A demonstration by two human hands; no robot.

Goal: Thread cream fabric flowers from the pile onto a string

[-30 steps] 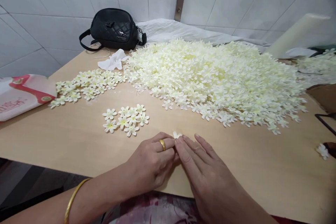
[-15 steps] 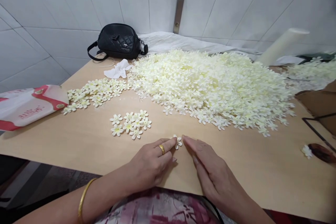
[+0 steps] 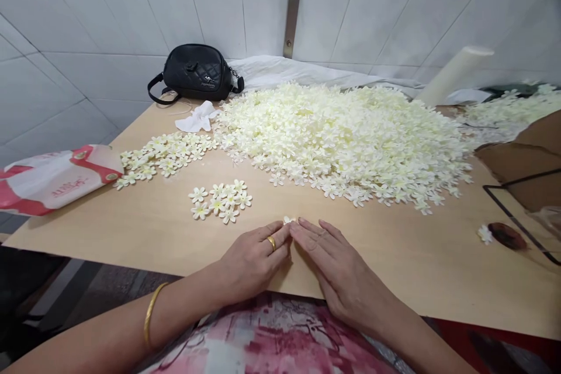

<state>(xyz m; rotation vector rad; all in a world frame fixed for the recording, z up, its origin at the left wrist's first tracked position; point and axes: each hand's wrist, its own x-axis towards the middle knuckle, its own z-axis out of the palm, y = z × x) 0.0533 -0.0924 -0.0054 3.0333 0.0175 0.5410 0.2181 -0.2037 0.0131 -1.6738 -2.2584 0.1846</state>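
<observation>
A small white artificial flower (image 3: 288, 220) lies at the fingertips of both hands, mostly covered by them. My left hand (image 3: 256, 257), wearing a gold ring, has its fingers bent and closed together against the flower's near left side. Stretched out low over the table, my right hand (image 3: 335, 260) has its fingertips meeting the left ones at the flower's right side. To the left sits a small cluster of flowers (image 3: 228, 201), laid face up with yellowish centres. Beyond both hands spreads a large heap of loose white flowers (image 3: 346, 140).
More flowers (image 3: 169, 152) spill beside a red-and-white bag (image 3: 65, 181) at left. A black bag (image 3: 197, 72) and white tissue (image 3: 197, 117) lie at the back. On the right are a white roll (image 3: 456, 76), brown cardboard (image 3: 521, 163) and a dark round object (image 3: 507, 236).
My right hand has moved left, so its fingertips now touch the left hand's over the flower. Less of the flower shows. The camera view has shifted slightly.
</observation>
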